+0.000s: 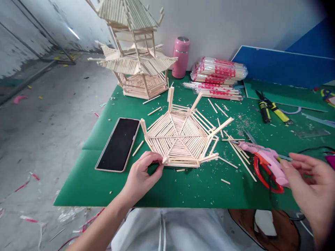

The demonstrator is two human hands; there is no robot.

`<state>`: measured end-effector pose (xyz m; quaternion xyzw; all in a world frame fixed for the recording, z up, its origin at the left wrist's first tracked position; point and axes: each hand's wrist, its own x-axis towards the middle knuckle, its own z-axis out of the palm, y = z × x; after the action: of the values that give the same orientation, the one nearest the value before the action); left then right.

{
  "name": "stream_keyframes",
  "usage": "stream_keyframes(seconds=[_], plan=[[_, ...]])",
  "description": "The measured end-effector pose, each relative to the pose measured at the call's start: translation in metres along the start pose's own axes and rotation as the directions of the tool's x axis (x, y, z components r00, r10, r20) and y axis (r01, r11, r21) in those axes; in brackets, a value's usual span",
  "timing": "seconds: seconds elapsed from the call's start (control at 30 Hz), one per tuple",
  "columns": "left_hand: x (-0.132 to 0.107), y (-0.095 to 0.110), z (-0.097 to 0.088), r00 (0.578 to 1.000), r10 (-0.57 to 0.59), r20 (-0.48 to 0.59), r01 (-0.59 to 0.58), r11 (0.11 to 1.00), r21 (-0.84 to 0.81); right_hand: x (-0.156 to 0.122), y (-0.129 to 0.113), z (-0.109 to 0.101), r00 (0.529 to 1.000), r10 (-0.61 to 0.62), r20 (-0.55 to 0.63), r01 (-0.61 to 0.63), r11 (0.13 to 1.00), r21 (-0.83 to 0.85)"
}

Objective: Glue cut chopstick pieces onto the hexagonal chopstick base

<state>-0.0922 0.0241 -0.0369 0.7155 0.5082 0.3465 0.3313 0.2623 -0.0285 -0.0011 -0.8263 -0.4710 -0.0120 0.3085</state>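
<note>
A six-sided base of pale wooden sticks [180, 141] lies on the green table, with short posts rising outward at its corners. At its near left corner, the thumb and fingers of my left hand [143, 174] pinch the stick post [165, 160]. The pinched end is partly hidden by the fingertips. On the right, a pink hot glue gun [273, 162] rests by red-handled scissors [277, 189], nozzle pointing left. My right hand [311, 184] is at the gun's rear, thumb and fingers apart, not wrapped round it.
A stick pagoda [142, 66] stands at the back left, beside a pink flask [181, 57]. Packs of wrapped chopsticks [220, 75] lie behind the base. A phone [119, 144] lies on the left. Yellow-black pliers [272, 108] and loose sticks [239, 150] are on the right.
</note>
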Motion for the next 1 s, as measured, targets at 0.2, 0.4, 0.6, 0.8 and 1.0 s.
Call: stream_keyframes(seconds=[0.2,0.4,0.6,0.8,1.0], plan=[[0.000,0.003,0.000,0.999,0.026,-0.029,-0.027,1.000,-0.012,0.016,-0.137,-0.010,0.793,-0.450,0.411,0.277,0.867,0.415],[0.000,0.004,0.000,0.999,0.030,-0.017,-0.030,0.999,-0.019,0.048,-0.213,0.053,0.099,-0.698,0.709,0.232,0.709,0.666],[-0.001,-0.002,-0.002,0.998,0.054,0.019,-0.053,0.998,-0.041,0.043,-0.223,0.106,-0.271,-0.585,0.764,0.272,0.715,0.644],[0.002,-0.002,-0.005,0.996,0.074,0.053,-0.069,0.993,-0.095,0.037,-0.223,0.117,-0.369,-0.531,0.763,0.308,0.705,0.639],[0.004,-0.006,-0.008,0.990,0.095,0.103,-0.085,0.992,-0.095,0.034,-0.218,0.122,-0.390,-0.511,0.766,0.322,0.703,0.634]])
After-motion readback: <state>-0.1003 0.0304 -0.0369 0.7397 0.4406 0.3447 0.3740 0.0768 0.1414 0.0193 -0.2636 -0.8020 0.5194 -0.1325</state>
